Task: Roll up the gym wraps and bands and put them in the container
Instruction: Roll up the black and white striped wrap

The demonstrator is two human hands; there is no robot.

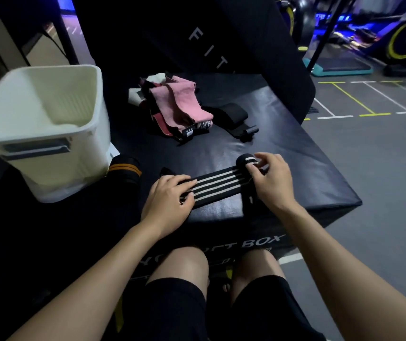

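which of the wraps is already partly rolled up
The black wrap with white stripes under both hands: its right end is a small roll at the right hand. The pink wraps and black strap behind lie loose, unrolled.

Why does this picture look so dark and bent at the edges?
Head view: the room is dim, with blue light far back; the black box top shows a soft sheen; the white bin bulges and smears at the left from the wide lens; the hands and the striped wrap are sharp.
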